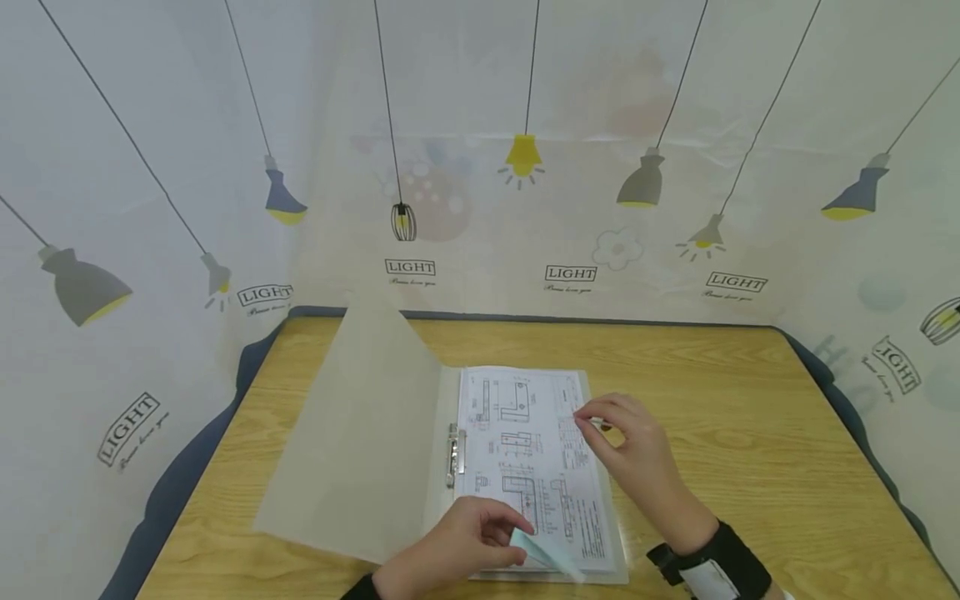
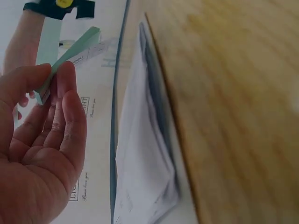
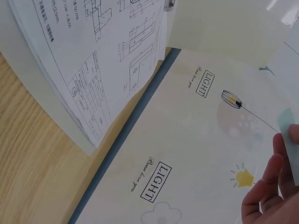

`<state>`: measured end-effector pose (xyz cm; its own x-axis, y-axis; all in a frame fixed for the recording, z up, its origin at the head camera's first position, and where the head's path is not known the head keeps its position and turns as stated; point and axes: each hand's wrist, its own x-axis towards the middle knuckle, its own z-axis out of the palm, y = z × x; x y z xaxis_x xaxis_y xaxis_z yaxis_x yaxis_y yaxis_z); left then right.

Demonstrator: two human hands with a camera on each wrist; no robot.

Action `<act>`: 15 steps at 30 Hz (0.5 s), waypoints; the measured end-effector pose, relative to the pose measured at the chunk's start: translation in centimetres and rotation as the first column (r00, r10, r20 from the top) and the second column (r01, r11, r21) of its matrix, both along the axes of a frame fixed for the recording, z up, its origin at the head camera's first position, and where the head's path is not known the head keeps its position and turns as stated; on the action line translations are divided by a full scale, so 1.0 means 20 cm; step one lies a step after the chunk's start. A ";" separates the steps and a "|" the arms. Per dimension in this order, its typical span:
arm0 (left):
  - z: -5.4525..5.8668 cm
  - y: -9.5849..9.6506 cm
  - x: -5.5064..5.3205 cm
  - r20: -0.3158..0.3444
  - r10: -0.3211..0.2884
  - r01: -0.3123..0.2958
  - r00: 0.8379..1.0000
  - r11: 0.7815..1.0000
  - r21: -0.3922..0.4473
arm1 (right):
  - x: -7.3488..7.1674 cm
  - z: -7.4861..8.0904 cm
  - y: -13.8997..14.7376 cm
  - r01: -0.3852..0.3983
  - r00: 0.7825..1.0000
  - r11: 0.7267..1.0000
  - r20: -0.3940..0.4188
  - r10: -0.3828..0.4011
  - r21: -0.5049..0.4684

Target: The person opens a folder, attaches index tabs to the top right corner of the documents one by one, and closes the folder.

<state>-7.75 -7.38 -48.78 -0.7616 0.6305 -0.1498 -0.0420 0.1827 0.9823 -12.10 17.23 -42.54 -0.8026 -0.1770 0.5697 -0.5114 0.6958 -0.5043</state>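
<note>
My left hand (image 1: pixel 461 533) pinches a light green slip of paper (image 1: pixel 553 557), like a sticky note, between thumb and fingers over the near edge of a printed drawing sheet (image 1: pixel 547 471). In the left wrist view the same slip looks narrow, seen nearly edge-on. Above the sheet's right side, my right hand (image 1: pixel 641 446) pinches another light green slip (image 3: pixel 287 122), partly cropped in the right wrist view and barely visible from the head. The sheets lie in an open pale folder (image 1: pixel 367 433), its cover standing up to the left.
A metal clip (image 1: pixel 455 454) sits along the folder's spine. Under the folder is a wood-grain table (image 1: pixel 750 417) with a dark edge (image 1: pixel 540 316). Around it hang pale walls (image 1: pixel 480 83) printed with lamps and the word LIGHT.
</note>
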 end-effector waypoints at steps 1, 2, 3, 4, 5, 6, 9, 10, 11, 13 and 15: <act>-0.02 0.00 0.02 0.008 -0.022 0.022 1.000 1.000 -0.009 | 0.00 0.00 0.01 0.007 1.000 1.000 0.005 -0.007 0.002; -0.03 0.00 0.03 0.021 -0.042 0.043 0.999 0.999 -0.015 | -0.01 0.00 0.01 0.016 1.000 1.000 0.011 -0.016 0.004; -0.04 0.00 0.04 0.030 -0.062 0.063 0.998 0.998 -0.026 | -0.01 0.00 0.01 0.024 1.000 1.000 0.015 -0.024 0.006; -0.05 0.00 0.05 0.053 -0.081 0.083 0.995 0.996 -0.029 | -0.01 0.00 0.02 0.031 0.999 0.999 0.019 -0.031 0.008; -0.06 0.00 0.07 0.070 -0.101 0.104 0.992 0.994 -0.032 | -0.01 -0.01 0.02 0.038 0.999 0.999 0.024 -0.038 0.009; -0.07 0.00 0.07 0.089 -0.120 0.124 0.989 0.992 -0.033 | -0.02 -0.01 0.03 0.043 0.999 0.999 0.029 -0.043 0.007; -0.08 0.00 0.09 0.116 -0.172 0.179 0.978 0.983 -0.048 | -0.02 -0.01 0.04 0.054 0.997 0.999 0.049 -0.054 -0.001; -0.09 0.01 0.10 0.109 -0.187 0.194 0.976 0.979 -0.063 | -0.02 0.00 0.04 0.057 0.997 0.998 0.056 -0.056 -0.004; -0.09 0.01 0.10 0.100 -0.197 0.205 0.975 0.975 -0.084 | -0.02 0.00 0.04 0.058 0.996 0.998 0.065 -0.058 -0.008; -0.09 0.02 0.11 0.069 -0.213 0.221 0.975 0.964 -0.150 | -0.03 0.00 0.04 0.061 0.995 0.998 0.076 -0.060 -0.011; -0.09 0.03 0.11 -0.002 -0.243 0.235 0.970 0.942 -0.239 | -0.03 0.00 0.05 0.062 0.995 0.998 0.080 -0.061 -0.010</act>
